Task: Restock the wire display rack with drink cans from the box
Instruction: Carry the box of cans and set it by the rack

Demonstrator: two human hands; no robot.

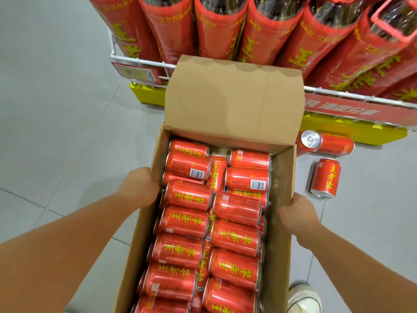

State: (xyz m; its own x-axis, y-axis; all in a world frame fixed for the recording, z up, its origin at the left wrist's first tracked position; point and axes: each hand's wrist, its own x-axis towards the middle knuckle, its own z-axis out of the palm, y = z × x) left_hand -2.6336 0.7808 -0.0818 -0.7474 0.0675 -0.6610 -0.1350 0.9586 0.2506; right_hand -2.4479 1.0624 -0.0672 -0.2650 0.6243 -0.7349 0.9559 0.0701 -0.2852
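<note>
A long brown cardboard box (281,222) fills the middle of the head view, its far flap standing up. Several red drink cans (187,195) with yellow lettering lie on their sides inside it. My left hand (140,186) grips the box's left wall. My right hand (297,213) grips the right wall. The white wire display rack (140,61) stands just beyond the box, holding tall red shrink-wrapped packs (171,30).
Two loose red cans lie on the grey tiled floor right of the box, one (325,143) by the rack's yellow base (352,129), one (326,178) nearer me. A price tag (135,74) hangs on the rack front. A white shoe (304,298) shows at bottom right.
</note>
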